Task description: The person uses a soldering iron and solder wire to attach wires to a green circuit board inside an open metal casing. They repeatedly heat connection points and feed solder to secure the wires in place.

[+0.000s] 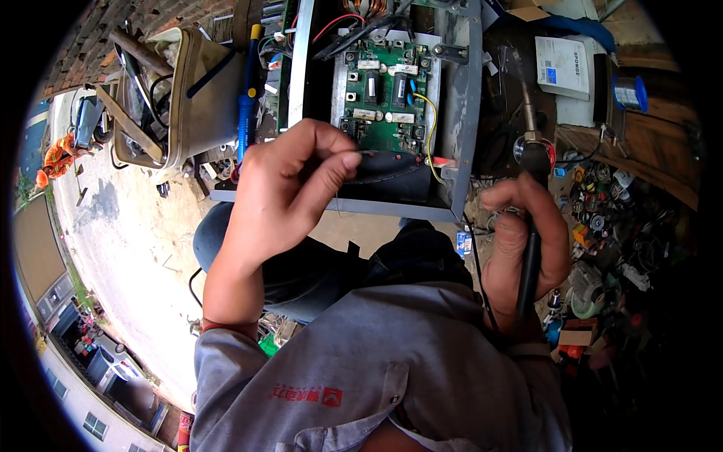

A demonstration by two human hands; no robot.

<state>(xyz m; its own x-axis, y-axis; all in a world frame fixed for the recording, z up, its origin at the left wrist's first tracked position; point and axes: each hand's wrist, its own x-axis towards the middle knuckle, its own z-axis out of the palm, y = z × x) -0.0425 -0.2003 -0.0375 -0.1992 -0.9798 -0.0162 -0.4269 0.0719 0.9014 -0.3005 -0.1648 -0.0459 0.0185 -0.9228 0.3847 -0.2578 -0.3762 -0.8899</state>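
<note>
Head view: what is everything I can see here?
Circuit board: one, green, inside the open grey metal case, top centre.
Yellow wire: one, running down the board's right side.
Soldering iron: one, dark handle, in the right hand.
Tool bag: one, tan, upper left.
Screwdriver: one, blue with yellow end, beside the bag.
Solder spool: one, silvery, upper right.
Small parts: many, mixed colours, heaped at right.
Left hand: pinching something thin and dark at the case.
Right hand: gripping the iron.
</note>
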